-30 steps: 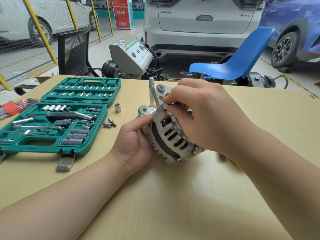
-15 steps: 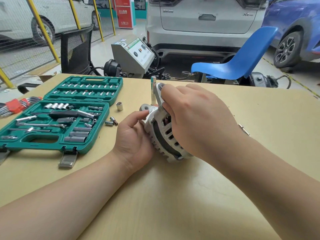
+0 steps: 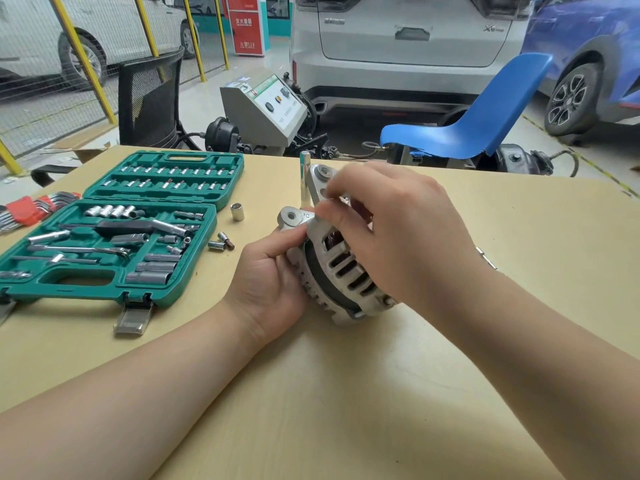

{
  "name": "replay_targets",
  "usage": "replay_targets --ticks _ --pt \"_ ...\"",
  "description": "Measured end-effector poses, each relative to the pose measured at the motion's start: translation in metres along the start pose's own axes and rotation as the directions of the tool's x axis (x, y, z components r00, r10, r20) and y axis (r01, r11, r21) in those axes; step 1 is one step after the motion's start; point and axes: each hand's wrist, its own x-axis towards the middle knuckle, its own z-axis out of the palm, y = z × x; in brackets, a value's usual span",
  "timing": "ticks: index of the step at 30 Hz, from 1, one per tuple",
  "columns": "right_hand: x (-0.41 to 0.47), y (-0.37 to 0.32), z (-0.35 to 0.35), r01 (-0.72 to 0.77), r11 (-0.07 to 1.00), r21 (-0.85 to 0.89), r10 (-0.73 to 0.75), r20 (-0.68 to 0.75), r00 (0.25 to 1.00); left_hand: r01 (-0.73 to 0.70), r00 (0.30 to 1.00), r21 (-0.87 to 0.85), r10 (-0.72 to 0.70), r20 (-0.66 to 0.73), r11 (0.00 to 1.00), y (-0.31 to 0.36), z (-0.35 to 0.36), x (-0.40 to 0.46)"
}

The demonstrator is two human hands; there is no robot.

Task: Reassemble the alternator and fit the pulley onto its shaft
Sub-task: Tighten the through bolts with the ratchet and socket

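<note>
The left hand [image 3: 273,282] wraps the near, lower side of the alternator [image 3: 341,271], its thumb lying up along the housing toward the lower mounting ear, and so props the unit tilted on its edge on the surface [image 3: 346,393]. The right hand [image 3: 398,233] arches over the top, fingers curled and pinching at the upper mounting bracket; whether a small fastener sits between those fingertips cannot be told, since the fingers cover the spot. The body rests on a narrow part of its rim, so the main risk, as I judge it, is that it rolls or tips if the left hand slackens while the right one presses or twists. A seam shows between the two slotted shells, and a skewed push could leave them misaligned or cross-thread a bolt. No pulley is plainly visible; the shaft end faces away under the right palm. Just beyond the hands a slim metal post [image 3: 304,181] stands upright, easy to knock over. Left of the left hand lie a loose socket [image 3: 237,212] and two small bits [image 3: 221,243], which a sweeping wrist could scatter, and further left sits the open green socket case [image 3: 114,233], with red-handled hex keys [image 3: 31,211] past it.
</note>
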Motion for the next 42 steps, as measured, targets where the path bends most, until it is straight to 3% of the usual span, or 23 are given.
replay_targets --ticks 6,10,22,31,37,42 --pt "0.004 0.012 -0.013 0.082 0.996 0.026 -0.084 0.112 0.99 0.004 1.0 -0.009 -0.004 0.002 1.0 0.001 0.001 0.0" --pt "0.003 0.003 -0.008 0.15 0.981 -0.124 -0.133 0.14 0.981 0.01 1.0 -0.039 -0.009 0.02 0.999 0.002 0.0 0.0" --pt "0.003 -0.013 -0.008 0.115 0.946 -0.304 -0.055 0.201 0.978 0.023 0.998 -0.064 -0.019 0.063 0.998 0.001 -0.003 0.0" --pt "0.003 -0.001 -0.01 0.042 0.988 -0.149 -0.026 0.11 0.994 0.016 0.997 -0.076 -0.01 0.073 0.997 0.0 -0.003 0.001" --pt "0.007 0.01 -0.016 0.146 0.989 -0.033 -0.139 0.154 0.978 0.031 0.999 -0.074 -0.028 0.043 0.997 0.002 -0.001 0.0" --pt "0.008 0.008 -0.016 0.222 0.968 -0.113 -0.196 0.203 0.959 0.027 0.998 -0.065 -0.023 0.052 0.998 0.003 0.002 -0.001"
